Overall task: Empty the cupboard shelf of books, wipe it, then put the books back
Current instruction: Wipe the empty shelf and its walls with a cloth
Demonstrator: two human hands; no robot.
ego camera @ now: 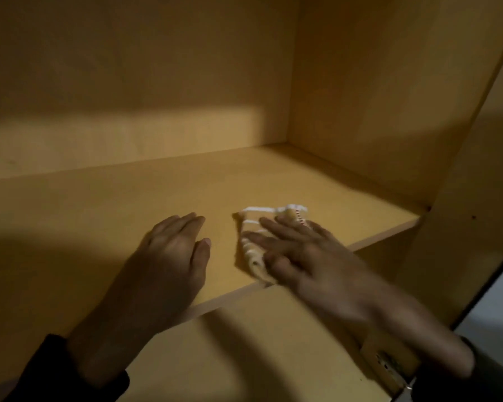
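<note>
Our right hand (299, 256), fingers spread flat, presses the cloth (256, 242) (blurred, likely mid-wipe); left hand (172, 250) rests flat beside it.

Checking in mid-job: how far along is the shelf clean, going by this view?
Done: the shelf shows no books, so emptying looks finished. In hand: the right hand presses a cloth flat on the shelf near its front edge, fingers straight, which looks like wiping; the left hand rests flat beside it. Left: finishing the wipe, then putting the books back. No books are in view.
</note>
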